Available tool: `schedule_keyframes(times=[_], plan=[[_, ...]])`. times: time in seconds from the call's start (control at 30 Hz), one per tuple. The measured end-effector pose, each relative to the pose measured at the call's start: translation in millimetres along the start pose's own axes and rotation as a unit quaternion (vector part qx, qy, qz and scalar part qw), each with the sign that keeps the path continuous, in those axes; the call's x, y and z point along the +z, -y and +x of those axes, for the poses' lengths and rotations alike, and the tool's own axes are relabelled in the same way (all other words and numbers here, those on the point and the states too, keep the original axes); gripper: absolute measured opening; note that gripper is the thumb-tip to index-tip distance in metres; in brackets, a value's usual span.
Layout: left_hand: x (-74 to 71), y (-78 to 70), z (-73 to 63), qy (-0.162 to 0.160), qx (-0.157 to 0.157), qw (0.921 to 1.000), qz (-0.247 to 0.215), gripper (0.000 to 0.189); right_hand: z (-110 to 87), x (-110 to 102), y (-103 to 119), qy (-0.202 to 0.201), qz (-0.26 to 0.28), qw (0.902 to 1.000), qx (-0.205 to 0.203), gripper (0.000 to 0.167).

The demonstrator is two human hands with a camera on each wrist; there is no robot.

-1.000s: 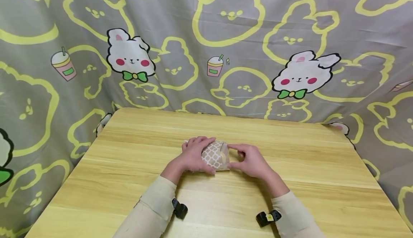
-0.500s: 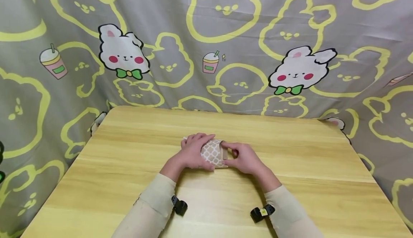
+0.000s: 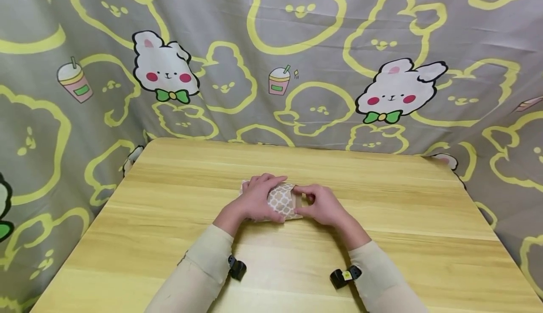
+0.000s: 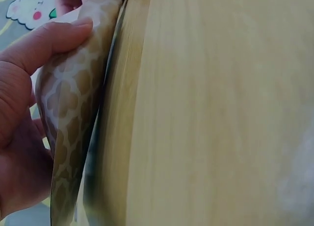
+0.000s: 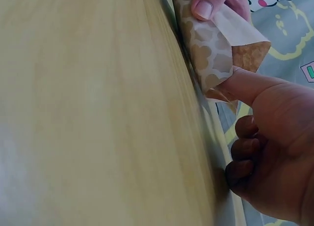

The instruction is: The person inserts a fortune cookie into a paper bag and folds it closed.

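Note:
A paper bag (image 3: 281,201) in tan with a white lattice pattern lies on its side on the table, its mouth to the right. My left hand (image 3: 256,201) lies across the bag's left part and grips it, thumb on the near side and fingers on the far side. At the mouth is my right hand (image 3: 324,206), its thumb and index finger at the near and far edges. In the right wrist view the right thumb (image 5: 250,84) reaches inside the mouth, and the other fingers are curled. Plain brown paper (image 5: 250,56) shows inside the bag.
The wooden table (image 3: 382,256) spreads out around both hands. Behind it hangs a grey curtain (image 3: 237,16) with yellow outlines and printed rabbits. Each wrist carries a small black camera; the right one (image 3: 345,276) sits just above the tabletop.
My right thumb and index finger have moved slightly left, into the bag's mouth, which now stands more widely parted. The left hand keeps its grip. The head view has shifted a little.

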State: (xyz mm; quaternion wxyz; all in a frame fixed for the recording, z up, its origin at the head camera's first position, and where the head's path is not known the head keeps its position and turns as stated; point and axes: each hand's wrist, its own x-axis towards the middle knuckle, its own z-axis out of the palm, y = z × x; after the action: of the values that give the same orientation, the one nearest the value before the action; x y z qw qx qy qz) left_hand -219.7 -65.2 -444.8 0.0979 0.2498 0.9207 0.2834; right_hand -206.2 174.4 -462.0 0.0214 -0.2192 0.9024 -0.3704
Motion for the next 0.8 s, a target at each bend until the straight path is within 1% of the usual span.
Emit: schedule_keyframes(times=[0.1,0.17,0.3,0.4,0.6,0.8], plan=[[-1.6,-2.6,1.1,-0.001,-0.001,1.0,0.006,0.109,-0.2,-3,0,-0.012,-0.004,0.9999,0.003,0.058],[-2.7,-4.1,1.1,-0.001,-0.001,1.0,0.007,0.109,-0.1,-4,0,-0.013,0.002,0.9999,-0.005,0.057],[-3.7,-6.1,-1.0,-0.002,0.003,1.0,0.001,0.108,1.3,-3,-1,0.001,0.033,0.9993,-0.015,0.054],[-2.3,-6.2,-1.9,-0.002,0.009,1.0,-0.003,0.105,1.7,-1,-1,0.005,0.049,0.9988,-0.006,0.053],[0.6,-6.7,-1.6,0.001,0.028,0.9996,-0.007,0.095,4.4,2,0,0.006,0.056,0.9984,-0.006,0.05],[-0.8,-12.0,0.0,0.008,0.036,0.9993,-0.012,0.091,6.3,1,2,0.006,0.047,0.9987,-0.02,0.045]])
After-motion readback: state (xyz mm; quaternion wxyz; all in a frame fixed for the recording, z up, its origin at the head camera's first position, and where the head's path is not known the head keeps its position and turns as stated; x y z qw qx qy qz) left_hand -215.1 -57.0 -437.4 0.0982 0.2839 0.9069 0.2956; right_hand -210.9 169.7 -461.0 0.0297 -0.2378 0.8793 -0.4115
